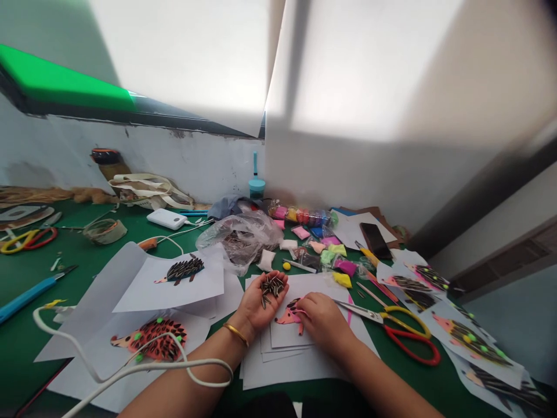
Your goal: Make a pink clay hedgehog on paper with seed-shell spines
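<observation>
My left hand (262, 298) lies palm up, cupped around a small heap of sunflower seeds (272, 285). A gold bangle (236, 335) circles that wrist. Fingers bent together, my right hand (324, 318) is down on a pink clay hedgehog (287, 316) on white paper, covering most of its body. Its snout, face and a leg show to the left of the fingers; whatever the fingertips pinch is hidden. A stack of white paper (270, 371) lies beneath the hedgehog. Scissors with red and yellow handles (404, 328) lie just right of my right hand, blades toward it.
Finished seed hedgehogs on paper lie left (152, 339) and right (472, 339). A white cable (191, 364) loops above my left forearm. Behind are a plastic bag of seeds (243, 235), coloured clay packets (346, 267) and a phone (375, 240). A blue-handled knife (32, 293) lies far left.
</observation>
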The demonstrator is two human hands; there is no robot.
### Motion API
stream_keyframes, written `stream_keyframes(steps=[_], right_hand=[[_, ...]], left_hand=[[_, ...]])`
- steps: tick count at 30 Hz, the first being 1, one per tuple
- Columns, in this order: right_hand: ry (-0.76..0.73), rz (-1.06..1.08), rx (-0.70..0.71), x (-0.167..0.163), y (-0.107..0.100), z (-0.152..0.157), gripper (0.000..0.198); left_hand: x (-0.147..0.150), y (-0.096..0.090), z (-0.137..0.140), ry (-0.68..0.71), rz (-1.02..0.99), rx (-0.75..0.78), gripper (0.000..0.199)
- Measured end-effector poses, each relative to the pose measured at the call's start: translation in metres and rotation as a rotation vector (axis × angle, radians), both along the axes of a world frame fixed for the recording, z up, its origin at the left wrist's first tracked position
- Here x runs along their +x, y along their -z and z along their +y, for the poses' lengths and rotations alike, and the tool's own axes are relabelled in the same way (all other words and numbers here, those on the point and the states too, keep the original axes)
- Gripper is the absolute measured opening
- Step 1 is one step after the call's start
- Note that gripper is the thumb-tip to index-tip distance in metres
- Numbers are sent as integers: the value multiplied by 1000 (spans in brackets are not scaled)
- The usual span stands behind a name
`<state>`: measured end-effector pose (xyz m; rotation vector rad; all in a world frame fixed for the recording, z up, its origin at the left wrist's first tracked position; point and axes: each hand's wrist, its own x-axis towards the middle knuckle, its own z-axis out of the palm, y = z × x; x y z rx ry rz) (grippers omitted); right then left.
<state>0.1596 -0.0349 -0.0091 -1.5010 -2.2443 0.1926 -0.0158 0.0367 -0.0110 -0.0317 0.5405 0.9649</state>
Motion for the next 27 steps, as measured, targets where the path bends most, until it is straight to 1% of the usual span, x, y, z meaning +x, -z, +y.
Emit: stream_keyframes(steps=[4, 7, 11, 14, 18, 22, 24, 27], right_hand=[[-11, 35, 32, -6, -15, 0, 11], [-44, 22, 68, -17, -21, 3, 12], [-96, 5, 107, -38, -23, 11, 12], [-73, -41, 117, -51, -22, 18, 9], [-36, -82, 102, -61, -20, 24, 7], [-40, -33, 110, -59, -25, 24, 8], [-47, 24, 115, -51, -28, 23, 9], [-16, 133, 84, -30, -32, 21, 11]], left_hand=[[0, 0, -1, 16, -12, 8, 17], [1, 1, -3, 34, -28, 37, 18], [1, 3, -4, 79, -48, 88, 20], [1, 2, -4, 104, -37, 95, 22], [2, -3, -5, 99, -6, 79, 24], [1, -4, -5, 122, -13, 55, 24], [0, -3, -4, 127, -37, 47, 23], [-1, -2, -3, 76, -52, 32, 21]])
